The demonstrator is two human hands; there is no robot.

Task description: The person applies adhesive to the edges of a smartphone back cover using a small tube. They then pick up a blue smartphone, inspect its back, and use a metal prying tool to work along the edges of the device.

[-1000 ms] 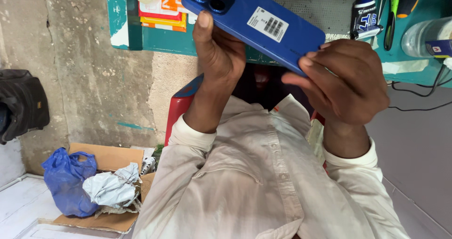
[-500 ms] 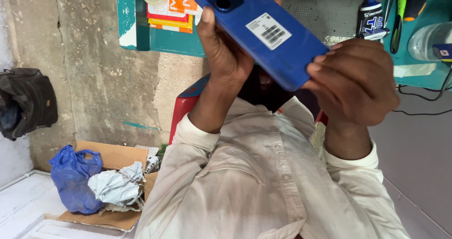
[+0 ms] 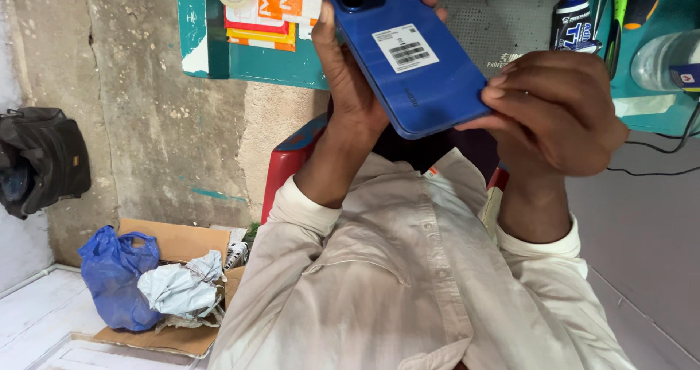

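Both hands grasp the blue phone [image 3: 412,60] at upper centre, left hand [image 3: 350,86] cradling, right hand [image 3: 561,111] pinching its lower corner.

Pale floor [image 3: 29,319], white and worn, at the foot of a cracked wall. On it, a flattened cardboard box [image 3: 179,242], carrying a blue plastic bag [image 3: 117,279] and crumpled grey-white wrapping [image 3: 179,290] just beside it, touching. Further along, a red stool [image 3: 284,169] near the wall.
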